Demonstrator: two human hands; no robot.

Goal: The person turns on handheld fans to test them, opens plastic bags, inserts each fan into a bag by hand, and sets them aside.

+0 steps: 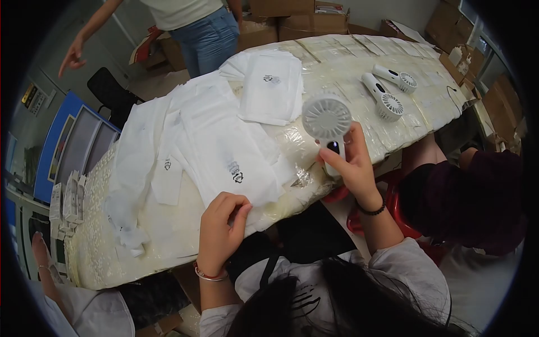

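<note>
A white handheld fan (327, 119) stands upright in my right hand (352, 163), its round grille on top and a small lit display on its handle. My fingers wrap round that handle. My left hand (223, 226) is closed at the near edge of a pile of flat white bags (224, 143), its thumb and fingertips pinched on the edge of a white bag (255, 182) with black printed marks. Two more handheld fans, a nearer one (389, 105) and a farther one (406, 83), lie on the table to the right.
Clear tape or film covers the long table (337, 56). A second stack of white bags (272, 84) lies farther back. Small boxes (73, 196) stand at the left end. One person (208, 39) stands opposite; others sit at both sides. Cardboard boxes (311, 25) line the back.
</note>
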